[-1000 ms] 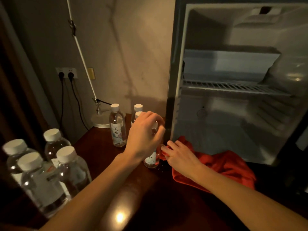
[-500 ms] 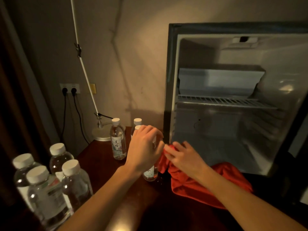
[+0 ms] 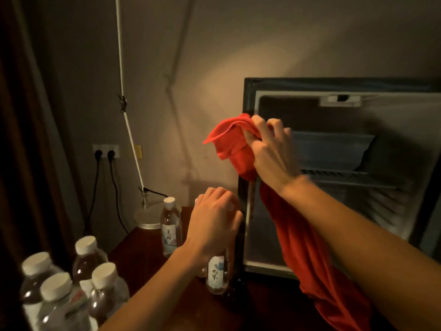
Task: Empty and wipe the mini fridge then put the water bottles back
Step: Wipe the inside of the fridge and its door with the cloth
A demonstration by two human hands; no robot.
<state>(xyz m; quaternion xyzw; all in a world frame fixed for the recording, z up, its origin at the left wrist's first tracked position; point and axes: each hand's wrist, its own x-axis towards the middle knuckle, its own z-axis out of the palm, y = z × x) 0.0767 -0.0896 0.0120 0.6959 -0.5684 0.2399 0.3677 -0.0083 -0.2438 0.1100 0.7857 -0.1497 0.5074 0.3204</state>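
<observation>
A dim room, seen from above the person's two bare forearms. The right hand [image 3: 269, 149] is raised in front of the open mini fridge [image 3: 334, 177], fingers curled tight around a bunched red cloth [image 3: 298, 235]. The cloth looks soft and thick; its top edge flares out in folds to the left of the fist, and the rest hangs down in a long twisted drape under the forearm to the dark wooden table [image 3: 148, 254].

The left hand [image 3: 214, 220] is lower, fingers curled down over the top of a small clear plastic bottle [image 3: 216, 275] that stands on the table just left of the fridge's lower corner. Its cap is hidden under the hand; a pale label shows on its side.

The fridge is a dark-framed box with a pale, smooth lining, a wire shelf [image 3: 343, 175] across the middle and a boxy compartment above it. No bottles show inside.

Another slim bottle [image 3: 170, 225] with a white cap stands further back. Four rounder bottles [image 3: 71, 290] with white ribbed caps cluster at the near left. Behind are a round metal lamp base [image 3: 148, 218], a thin white lamp arm [image 3: 128, 125] and a wall socket [image 3: 105, 150] with two black plugs.
</observation>
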